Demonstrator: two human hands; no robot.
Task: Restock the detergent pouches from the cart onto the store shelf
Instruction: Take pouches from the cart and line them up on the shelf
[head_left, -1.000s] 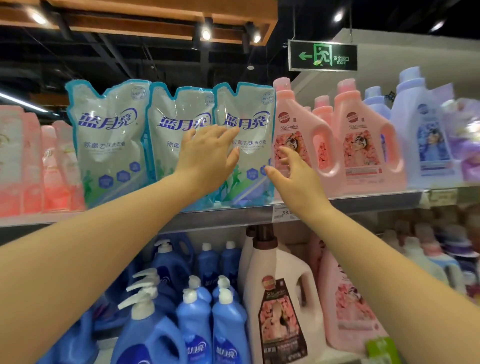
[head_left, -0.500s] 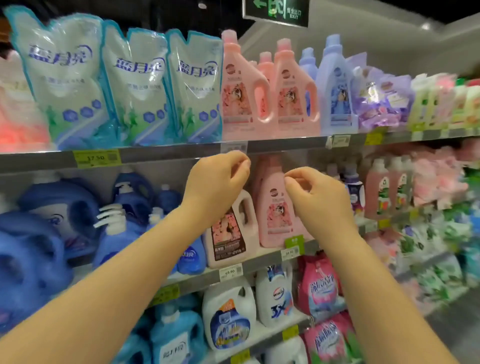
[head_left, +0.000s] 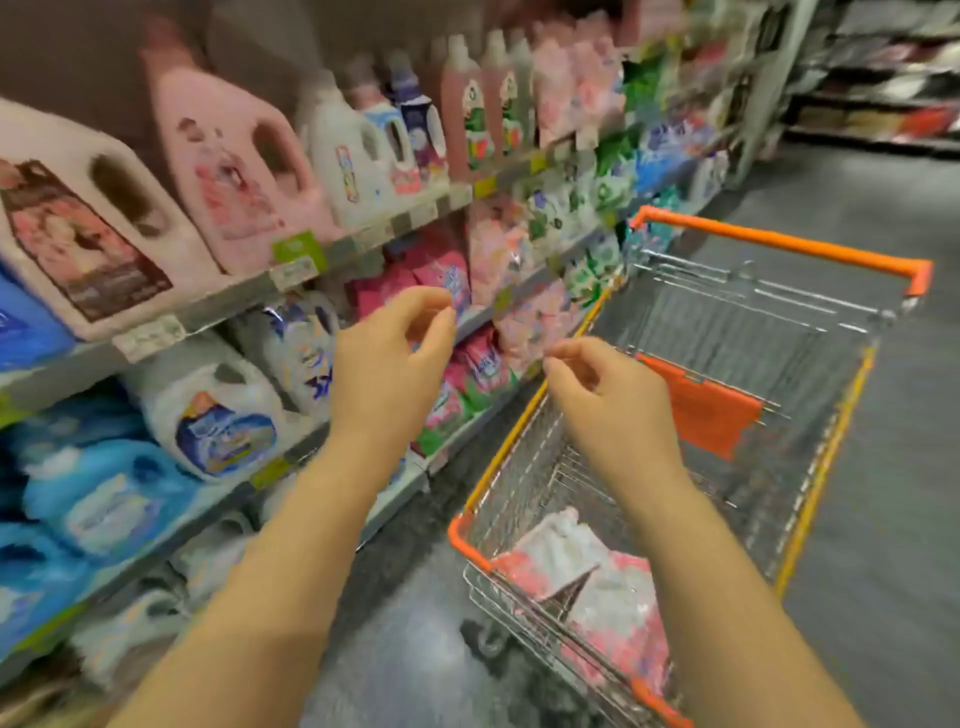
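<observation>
Motion blur smears the whole frame, and no label can be read. The left hand (head_left: 389, 358) and right hand (head_left: 608, 395) hang mid-frame with fingers loosely curled, gripping nothing. Pink-and-white detergent pouches (head_left: 550, 556) lie in the cart (head_left: 779, 241) at lower right, partly hidden by the right forearm. The shelf (head_left: 234, 301) fills the left.

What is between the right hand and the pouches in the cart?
Head view: only bare wire of the cart lies between the right hand and the pouches.
</observation>
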